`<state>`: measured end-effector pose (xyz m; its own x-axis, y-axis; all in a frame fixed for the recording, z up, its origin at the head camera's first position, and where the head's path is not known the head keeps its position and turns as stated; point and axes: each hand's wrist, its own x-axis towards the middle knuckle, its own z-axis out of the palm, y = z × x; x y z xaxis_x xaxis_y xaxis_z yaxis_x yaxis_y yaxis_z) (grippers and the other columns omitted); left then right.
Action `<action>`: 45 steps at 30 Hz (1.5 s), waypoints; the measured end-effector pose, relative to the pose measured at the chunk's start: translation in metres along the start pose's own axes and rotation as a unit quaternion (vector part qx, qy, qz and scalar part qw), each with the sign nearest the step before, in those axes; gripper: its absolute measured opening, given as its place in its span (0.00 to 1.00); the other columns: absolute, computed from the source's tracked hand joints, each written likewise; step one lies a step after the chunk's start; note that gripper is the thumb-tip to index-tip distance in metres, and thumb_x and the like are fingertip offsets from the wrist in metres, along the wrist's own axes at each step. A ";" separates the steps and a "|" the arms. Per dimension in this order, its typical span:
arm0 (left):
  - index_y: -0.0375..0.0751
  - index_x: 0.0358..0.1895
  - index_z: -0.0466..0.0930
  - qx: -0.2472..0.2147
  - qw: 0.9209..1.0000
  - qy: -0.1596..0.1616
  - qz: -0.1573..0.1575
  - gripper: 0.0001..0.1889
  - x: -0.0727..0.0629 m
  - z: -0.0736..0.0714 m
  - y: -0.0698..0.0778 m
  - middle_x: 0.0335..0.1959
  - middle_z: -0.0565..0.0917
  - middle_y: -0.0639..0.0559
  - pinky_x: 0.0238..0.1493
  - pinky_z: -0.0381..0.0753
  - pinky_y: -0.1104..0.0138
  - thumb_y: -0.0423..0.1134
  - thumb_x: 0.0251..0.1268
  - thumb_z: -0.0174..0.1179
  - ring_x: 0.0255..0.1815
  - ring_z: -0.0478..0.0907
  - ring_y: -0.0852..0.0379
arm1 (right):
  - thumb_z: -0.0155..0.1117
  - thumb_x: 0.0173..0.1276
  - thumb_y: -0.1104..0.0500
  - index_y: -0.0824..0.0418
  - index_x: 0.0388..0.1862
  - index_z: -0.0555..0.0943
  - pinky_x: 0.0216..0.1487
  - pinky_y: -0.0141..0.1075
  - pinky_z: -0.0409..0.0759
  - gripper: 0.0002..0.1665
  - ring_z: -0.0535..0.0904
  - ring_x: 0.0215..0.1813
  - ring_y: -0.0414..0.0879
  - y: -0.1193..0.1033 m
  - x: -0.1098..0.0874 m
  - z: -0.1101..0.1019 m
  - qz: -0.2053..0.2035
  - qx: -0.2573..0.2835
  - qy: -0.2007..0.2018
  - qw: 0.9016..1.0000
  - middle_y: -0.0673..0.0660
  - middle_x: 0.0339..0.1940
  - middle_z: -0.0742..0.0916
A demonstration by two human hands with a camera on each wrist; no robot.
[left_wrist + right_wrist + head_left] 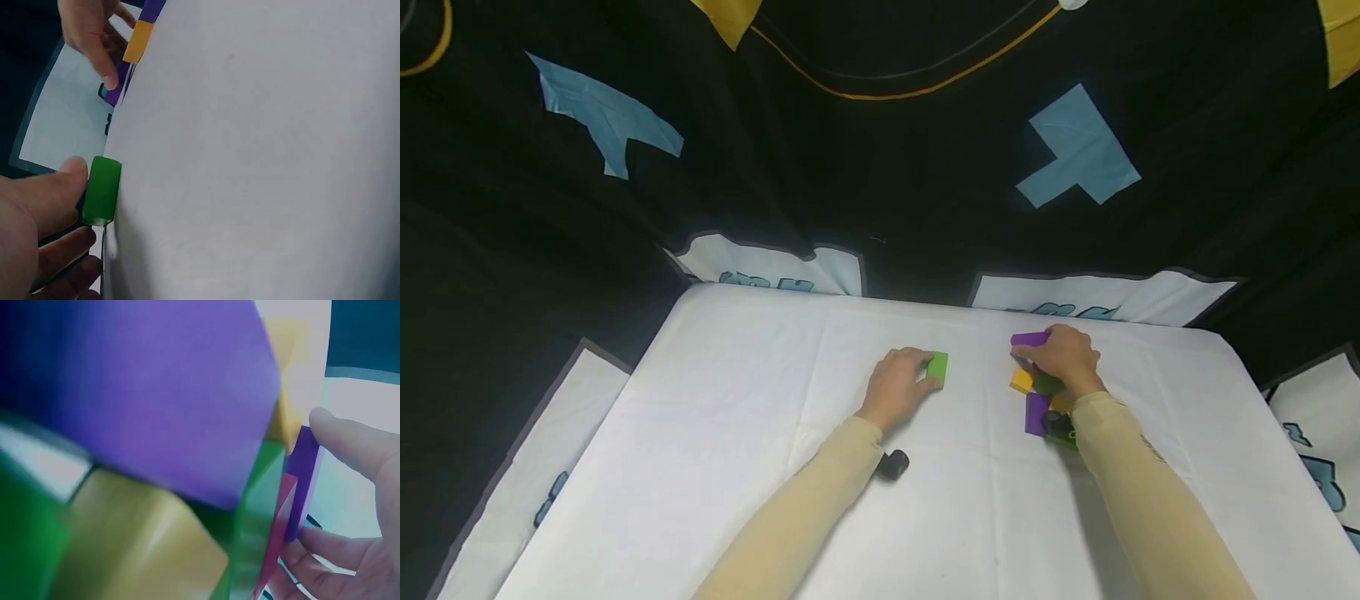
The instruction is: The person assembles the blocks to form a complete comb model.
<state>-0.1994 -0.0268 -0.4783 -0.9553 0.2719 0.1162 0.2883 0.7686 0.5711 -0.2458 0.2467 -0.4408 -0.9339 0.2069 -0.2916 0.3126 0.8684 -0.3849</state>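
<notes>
My left hand pinches a bright green block over the white table, fingers at its far end and thumb at its near end. In the left wrist view that green block sits against the thumb. Farther right, my right hand grips a flat purple block at the far side of a cluster of blocks. Closest to that hand lie a small yellow block and a dark green block. The right wrist view shows the gripped purple block between thumb and fingers, beside a pinkish-red block.
Another purple block and a second yellow block lie under the right wrist, partly covered by its black camera. The white table ends at a far edge, with dark patterned cloth hanging behind it.
</notes>
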 end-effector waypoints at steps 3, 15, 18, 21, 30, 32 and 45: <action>0.40 0.57 0.85 0.028 1.000 0.012 0.006 0.22 -0.002 0.002 0.002 0.55 0.86 0.47 0.57 0.78 0.57 0.49 0.64 0.68 0.54 0.80 0.48 | 0.66 0.63 0.34 0.73 0.70 0.67 0.58 0.64 0.71 0.52 0.70 0.59 0.70 -0.004 -0.001 -0.001 -0.028 -0.003 0.006 1.000 0.74 0.59 0.78; 0.45 0.51 0.88 0.062 0.997 0.044 -0.008 0.17 -0.010 0.004 0.016 0.43 0.90 0.52 0.39 0.78 0.63 0.49 0.64 0.68 0.40 0.79 0.54 | 0.70 0.62 0.39 0.73 0.70 0.69 0.60 0.61 0.67 0.50 0.66 0.63 0.68 -0.023 -0.003 0.001 -0.094 0.026 0.031 0.995 0.73 0.59 0.79; 0.46 0.54 0.87 0.060 0.997 0.044 -0.020 0.19 -0.011 0.004 0.017 0.45 0.89 0.51 0.40 0.78 0.63 0.50 0.64 0.68 0.42 0.80 0.54 | 0.69 0.63 0.40 0.72 0.70 0.70 0.62 0.62 0.66 0.48 0.66 0.64 0.67 -0.028 -0.004 0.003 -0.112 0.027 0.034 0.993 0.72 0.58 0.79; 0.46 0.56 0.87 0.063 0.997 0.045 -0.030 0.20 -0.012 0.005 0.016 0.45 0.89 0.50 0.41 0.79 0.63 0.51 0.64 0.67 0.44 0.80 0.53 | 0.70 0.62 0.41 0.71 0.70 0.71 0.64 0.62 0.66 0.47 0.66 0.64 0.67 -0.032 -0.004 0.005 -0.127 0.033 0.040 0.991 0.71 0.59 0.79; 0.49 0.58 0.85 0.062 0.996 0.047 -0.041 0.21 -0.013 0.005 0.018 0.47 0.89 0.49 0.43 0.80 0.60 0.51 0.64 0.68 0.46 0.81 0.51 | 0.73 0.61 0.44 0.68 0.67 0.74 0.67 0.60 0.69 0.43 0.68 0.65 0.64 -0.044 -0.008 0.010 -0.157 0.073 0.048 0.984 0.69 0.62 0.78; 0.49 0.58 0.85 0.054 0.996 0.049 -0.046 0.21 -0.014 0.006 0.018 0.48 0.89 0.49 0.44 0.80 0.60 0.51 0.64 0.68 0.47 0.81 0.50 | 0.73 0.61 0.45 0.68 0.67 0.74 0.69 0.61 0.67 0.43 0.67 0.67 0.65 -0.045 -0.008 0.012 -0.164 0.074 0.046 0.983 0.69 0.64 0.78; 0.47 0.56 0.86 0.041 0.995 0.080 -0.033 0.20 -0.015 0.008 0.017 0.45 0.89 0.48 0.43 0.81 0.59 0.49 0.62 0.70 0.44 0.82 0.50 | 0.75 0.60 0.50 0.69 0.67 0.75 0.67 0.58 0.70 0.41 0.72 0.66 0.64 -0.057 -0.006 0.026 -0.239 0.086 0.040 0.966 0.69 0.64 0.80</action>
<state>-0.1799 -0.0134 -0.4773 -0.9685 0.1295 0.2127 0.2236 0.8285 0.5134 -0.2533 0.1844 -0.4400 -0.9870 -0.1596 0.0209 -0.1400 0.7873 -0.6005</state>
